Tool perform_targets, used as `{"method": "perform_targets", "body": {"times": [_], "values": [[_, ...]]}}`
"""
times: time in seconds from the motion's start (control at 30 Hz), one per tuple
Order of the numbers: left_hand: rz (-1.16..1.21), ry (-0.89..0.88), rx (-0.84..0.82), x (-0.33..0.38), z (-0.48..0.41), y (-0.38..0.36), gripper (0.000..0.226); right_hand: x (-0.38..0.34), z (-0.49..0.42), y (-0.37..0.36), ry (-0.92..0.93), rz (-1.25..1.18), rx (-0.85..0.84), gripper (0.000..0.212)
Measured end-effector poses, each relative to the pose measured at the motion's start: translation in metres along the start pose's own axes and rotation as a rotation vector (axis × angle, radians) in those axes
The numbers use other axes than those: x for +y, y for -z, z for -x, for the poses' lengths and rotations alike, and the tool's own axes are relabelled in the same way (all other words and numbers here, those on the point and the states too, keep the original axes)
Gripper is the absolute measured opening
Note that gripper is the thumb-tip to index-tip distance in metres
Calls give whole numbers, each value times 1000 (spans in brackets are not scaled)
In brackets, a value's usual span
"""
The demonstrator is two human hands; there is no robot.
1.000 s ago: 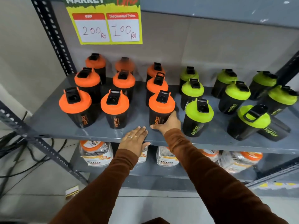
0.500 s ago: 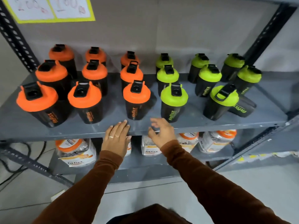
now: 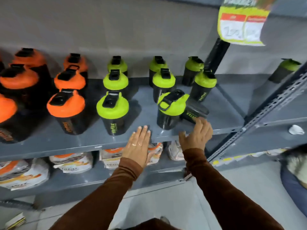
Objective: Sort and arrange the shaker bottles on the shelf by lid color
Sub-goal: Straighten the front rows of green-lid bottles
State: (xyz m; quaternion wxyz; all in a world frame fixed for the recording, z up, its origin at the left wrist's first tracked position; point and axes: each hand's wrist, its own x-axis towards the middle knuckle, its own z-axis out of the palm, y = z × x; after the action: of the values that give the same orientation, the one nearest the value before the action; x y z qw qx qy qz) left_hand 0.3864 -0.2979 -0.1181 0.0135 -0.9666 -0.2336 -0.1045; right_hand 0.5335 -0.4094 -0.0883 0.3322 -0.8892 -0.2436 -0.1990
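Note:
On the grey shelf [image 3: 221, 113], black shaker bottles stand in rows: orange-lidded ones [image 3: 66, 105] at the left, green-lidded ones [image 3: 113, 108] in the middle and right. One green-lidded bottle [image 3: 172, 105] leans at the front right, and a dark bottle [image 3: 194, 112] lies on its side behind it. My right hand [image 3: 196, 135] is open at the shelf's front edge, fingertips at the lying bottle. My left hand [image 3: 138, 145] rests flat and open on the shelf edge, holding nothing.
Bagged goods [image 3: 73, 161] fill the lower shelf. A perforated steel upright [image 3: 259, 113] separates a neighbouring bay holding one more green-lidded bottle [image 3: 284, 70] and a crumpled white scrap [image 3: 296, 129]. A yellow price sign [image 3: 242, 22] hangs top right. Another person's head [image 3: 297, 165] shows at right.
The view has swung right. My right hand left the front orange-lidded bottle and moved right along the shelf edge to the lying bottle. My left hand followed rightward, still flat on the edge.

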Motion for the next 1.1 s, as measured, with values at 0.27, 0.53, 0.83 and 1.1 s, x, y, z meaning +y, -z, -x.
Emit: {"method": "perform_targets", "body": {"times": [0.27,0.53,0.83,1.1], "values": [[45,222,-34,21,-22,-5,66,26,-90,-4,185,273,-385,93],[48,310,-6,25,-23,-13,78,57,-96,-8,146,-31,-245,82],[49,343,-33,30,-24,-10,92,90,-90,-8,-282,-647,-239,91],[372,550,147,43,-47,9,95,97,-95,-5,-245,-644,-300,102]]}}
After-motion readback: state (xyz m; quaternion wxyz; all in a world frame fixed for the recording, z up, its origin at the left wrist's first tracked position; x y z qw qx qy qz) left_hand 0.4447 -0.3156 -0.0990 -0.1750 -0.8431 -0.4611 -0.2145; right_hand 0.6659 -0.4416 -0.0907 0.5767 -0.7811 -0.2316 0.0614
